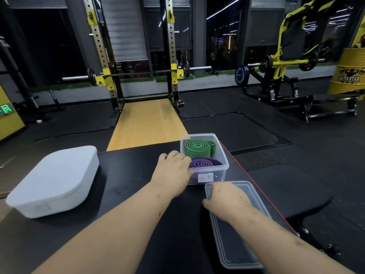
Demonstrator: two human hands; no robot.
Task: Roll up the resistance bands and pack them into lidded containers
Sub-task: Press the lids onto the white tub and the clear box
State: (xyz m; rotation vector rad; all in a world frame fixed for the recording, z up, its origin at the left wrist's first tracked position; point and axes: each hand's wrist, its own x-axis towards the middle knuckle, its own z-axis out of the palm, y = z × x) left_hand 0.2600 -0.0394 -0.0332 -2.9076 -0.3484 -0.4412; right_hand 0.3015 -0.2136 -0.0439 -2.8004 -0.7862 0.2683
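At five o'clock, the right hand [224, 196] grips the clear lid [237, 244], while the left hand [173, 171] curls onto the container [224, 165] at nine o'clock.

Left grip [173, 171] holds container [224, 158]; right grip [225, 198] pinches lid [237, 244].

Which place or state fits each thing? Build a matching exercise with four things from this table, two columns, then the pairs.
1 green band
2 purple band
3 clear lid
4 white container

A under the right hand, on the table
B closed, table's left
C far end of clear container
D near end of clear container

Pairs: 1-C, 2-D, 3-A, 4-B
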